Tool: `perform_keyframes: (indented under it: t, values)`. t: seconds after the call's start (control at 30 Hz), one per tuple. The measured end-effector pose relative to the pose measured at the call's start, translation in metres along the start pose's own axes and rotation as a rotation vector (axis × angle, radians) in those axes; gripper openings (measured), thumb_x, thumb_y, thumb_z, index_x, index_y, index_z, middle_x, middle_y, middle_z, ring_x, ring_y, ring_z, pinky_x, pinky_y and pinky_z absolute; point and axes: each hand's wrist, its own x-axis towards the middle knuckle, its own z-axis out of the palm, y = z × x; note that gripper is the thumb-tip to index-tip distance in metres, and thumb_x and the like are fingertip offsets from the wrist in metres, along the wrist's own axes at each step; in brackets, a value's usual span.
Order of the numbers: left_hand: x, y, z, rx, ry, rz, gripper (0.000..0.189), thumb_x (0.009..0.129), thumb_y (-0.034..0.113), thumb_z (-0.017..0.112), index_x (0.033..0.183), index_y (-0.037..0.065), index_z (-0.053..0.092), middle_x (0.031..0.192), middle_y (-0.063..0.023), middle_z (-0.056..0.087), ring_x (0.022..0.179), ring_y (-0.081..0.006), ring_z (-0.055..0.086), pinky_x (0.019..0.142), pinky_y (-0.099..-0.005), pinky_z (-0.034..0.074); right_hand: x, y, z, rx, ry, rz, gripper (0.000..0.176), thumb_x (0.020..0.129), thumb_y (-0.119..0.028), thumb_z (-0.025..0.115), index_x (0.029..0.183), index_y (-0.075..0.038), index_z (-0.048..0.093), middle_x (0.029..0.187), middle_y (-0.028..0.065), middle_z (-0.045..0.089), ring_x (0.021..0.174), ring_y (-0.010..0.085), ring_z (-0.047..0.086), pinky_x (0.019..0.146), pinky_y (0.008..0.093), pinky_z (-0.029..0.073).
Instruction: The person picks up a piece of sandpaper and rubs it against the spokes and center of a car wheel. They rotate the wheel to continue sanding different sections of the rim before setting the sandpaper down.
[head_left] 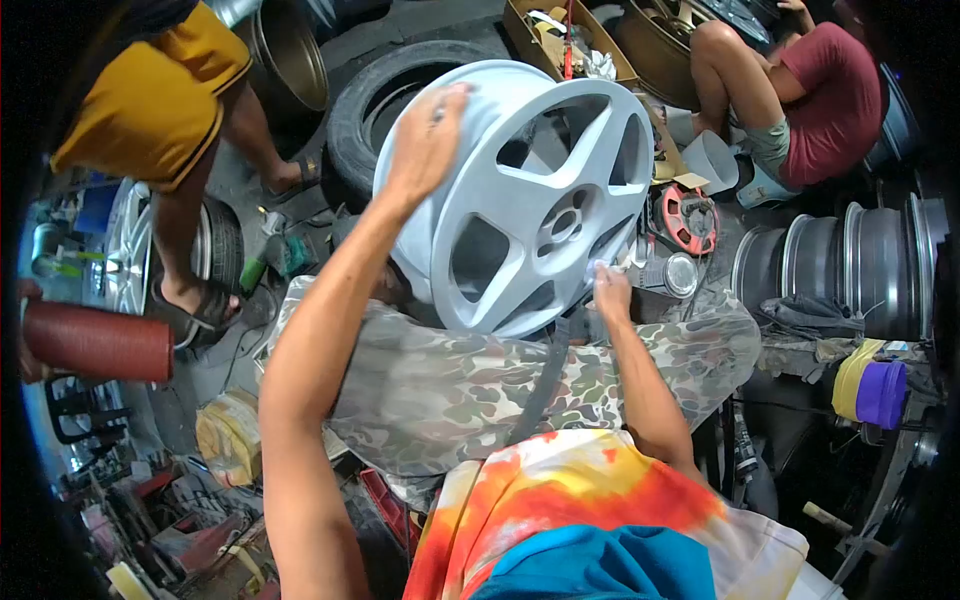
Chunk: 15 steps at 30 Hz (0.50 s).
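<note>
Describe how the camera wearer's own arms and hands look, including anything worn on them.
The left arm and right arm are bare along their visible length; no gloves, watch or rings show on the left hand or right hand. Nearest clothing is a tie-dye shirt in orange, yellow and white.

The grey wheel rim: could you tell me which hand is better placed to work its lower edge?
Likely the right hand: its fingertips touch the grey wheel rim at its lower right edge, while the left hand grips the top edge, steadying it.
</note>
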Motion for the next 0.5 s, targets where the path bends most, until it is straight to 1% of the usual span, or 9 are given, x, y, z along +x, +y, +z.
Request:
perform_keyframes:
  t: [0.03, 0.1, 0.17, 0.23, 0.3, 0.33, 0.43, 0.47, 0.5]
  values:
    - [0.000, -0.021, -0.009, 0.256, 0.089, 0.086, 0.058, 0.108, 0.045, 0.044, 0.135, -0.002, 0.064, 0.127, -0.0248, 0.067, 0.115, -0.0339, 0.065, 0.103, -0.0399, 0.047, 0.004, 0.022, 0.022, 0.189, -0.083, 0.130, 0.056, 0.105, -0.041, 0.044, 0.108, 0.008, 0.071, 0.112, 0.0326, 0.067, 0.106, 0.0489, 0.063, 0.096, 0.0530, 0.046]
    - [-0.020, -0.080, -0.029, 0.557, 0.106, -0.008, 0.075, 0.105, 0.056, 0.044, 0.142, -0.009, 0.054, 0.145, -0.0323, 0.053, 0.128, -0.0402, 0.058, 0.111, -0.0434, 0.042, -0.003, 0.022, 0.026, 0.124, -0.042, 0.035, 0.058, 0.107, -0.042, 0.041, 0.107, 0.009, 0.069, 0.108, 0.0334, 0.067, 0.107, 0.0513, 0.061, 0.096, 0.0544, 0.044]
    - [-0.048, -0.125, -0.043, 0.455, -0.048, -0.568, 0.099, 0.100, 0.073, 0.038, 0.136, -0.018, 0.054, 0.139, -0.0377, 0.055, 0.131, -0.0420, 0.055, 0.114, -0.0429, 0.038, -0.007, 0.012, 0.020, 0.129, -0.055, 0.062, 0.057, 0.107, -0.042, 0.040, 0.105, 0.008, 0.068, 0.106, 0.0336, 0.066, 0.106, 0.0516, 0.061, 0.095, 0.0550, 0.044]
    - [-0.080, -0.142, -0.055, 0.117, -0.319, -0.812, 0.116, 0.094, 0.085, 0.031, 0.133, -0.022, 0.054, 0.135, -0.0372, 0.058, 0.134, -0.0396, 0.053, 0.115, -0.0409, 0.036, -0.007, -0.008, 0.012, 0.133, -0.077, 0.083, 0.057, 0.107, -0.041, 0.040, 0.102, 0.008, 0.068, 0.104, 0.0338, 0.066, 0.106, 0.0518, 0.060, 0.093, 0.0556, 0.043]
    - [-0.115, -0.164, -0.045, 0.037, -0.227, -0.891, 0.118, 0.092, 0.088, 0.022, 0.141, -0.015, 0.052, 0.137, -0.0276, 0.061, 0.125, -0.0321, 0.060, 0.102, -0.0353, 0.046, -0.006, -0.026, 0.006, 0.268, 0.008, 0.060, 0.055, 0.106, -0.041, 0.041, 0.097, 0.008, 0.066, 0.105, 0.0341, 0.065, 0.106, 0.0509, 0.060, 0.091, 0.0560, 0.042]
    - [-0.125, -0.158, -0.042, -0.037, -0.164, -0.851, 0.116, 0.093, 0.088, 0.024, 0.139, -0.014, 0.055, 0.136, -0.0260, 0.062, 0.122, -0.0314, 0.060, 0.099, -0.0335, 0.046, -0.004, -0.026, 0.007, 0.281, 0.018, 0.055, 0.054, 0.106, -0.040, 0.042, 0.096, 0.008, 0.065, 0.104, 0.0336, 0.065, 0.103, 0.0502, 0.061, 0.090, 0.0548, 0.043]
    - [-0.126, -0.145, -0.043, -0.043, -0.124, -0.852, 0.118, 0.092, 0.089, 0.026, 0.138, -0.015, 0.055, 0.138, -0.0268, 0.061, 0.124, -0.0328, 0.059, 0.102, -0.0352, 0.045, 0.002, -0.022, 0.007, 0.352, -0.070, 0.118, 0.052, 0.105, -0.039, 0.042, 0.095, 0.008, 0.064, 0.102, 0.0332, 0.065, 0.099, 0.0510, 0.060, 0.090, 0.0534, 0.043]
    - [-0.121, -0.140, -0.046, -0.051, -0.121, -0.846, 0.118, 0.092, 0.089, 0.026, 0.138, -0.015, 0.055, 0.138, -0.0268, 0.061, 0.124, -0.0328, 0.059, 0.102, -0.0352, 0.045, 0.005, -0.016, 0.012, 0.347, -0.063, 0.111, 0.052, 0.105, -0.039, 0.042, 0.095, 0.008, 0.064, 0.102, 0.0332, 0.065, 0.099, 0.0510, 0.060, 0.090, 0.0534, 0.043]
    - [-0.112, -0.140, -0.052, 0.031, -0.137, -0.849, 0.117, 0.091, 0.089, 0.027, 0.137, -0.015, 0.056, 0.137, -0.0270, 0.061, 0.125, -0.0333, 0.059, 0.104, -0.0362, 0.044, 0.012, -0.002, 0.024, 0.344, -0.096, 0.114, 0.051, 0.105, -0.038, 0.043, 0.097, 0.007, 0.066, 0.101, 0.0304, 0.067, 0.096, 0.0468, 0.063, 0.087, 0.0510, 0.047]
